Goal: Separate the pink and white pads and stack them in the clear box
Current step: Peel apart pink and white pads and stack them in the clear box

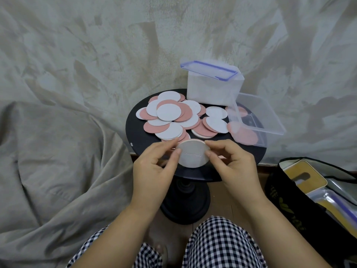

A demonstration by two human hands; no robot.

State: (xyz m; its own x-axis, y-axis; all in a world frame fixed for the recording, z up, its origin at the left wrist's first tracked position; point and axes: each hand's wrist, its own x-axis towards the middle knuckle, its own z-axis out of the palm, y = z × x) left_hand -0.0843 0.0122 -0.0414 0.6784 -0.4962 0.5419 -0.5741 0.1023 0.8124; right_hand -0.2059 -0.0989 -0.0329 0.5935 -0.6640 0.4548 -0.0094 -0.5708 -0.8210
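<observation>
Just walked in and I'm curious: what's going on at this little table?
A seated person holds one round pad over the near edge of the small black table. The left hand and right hand pinch its opposite sides. Its white face is toward them with a pink rim showing, so they seem about to peel the layers apart. A loose pile of pink and white pads lies on the table. The clear box at the right holds a few pink pads so far.
</observation>
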